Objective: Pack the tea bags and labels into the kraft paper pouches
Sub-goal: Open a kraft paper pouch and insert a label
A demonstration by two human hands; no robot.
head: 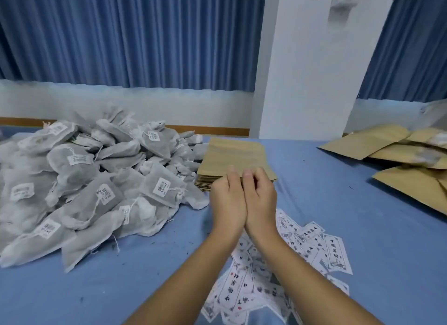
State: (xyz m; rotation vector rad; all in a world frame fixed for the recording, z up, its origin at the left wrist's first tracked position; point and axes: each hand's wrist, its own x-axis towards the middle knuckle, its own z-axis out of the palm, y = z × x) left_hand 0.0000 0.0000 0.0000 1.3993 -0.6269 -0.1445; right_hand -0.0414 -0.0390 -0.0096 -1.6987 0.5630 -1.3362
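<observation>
Brown paper pouch stack (205,185) mid bench (338,191) | left hand (227,198) and right hand (260,198) side by side, both pinch the top pouch (235,150) at its near edge, I think to peel one off | tea bags (84,174) heaped left, labels (314,247) just below, easy to reach.

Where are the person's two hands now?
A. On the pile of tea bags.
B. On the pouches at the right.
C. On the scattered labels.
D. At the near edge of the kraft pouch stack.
D: the left hand and right hand meet at the near edge of the kraft pouch stack, fingers touching its top.
</observation>
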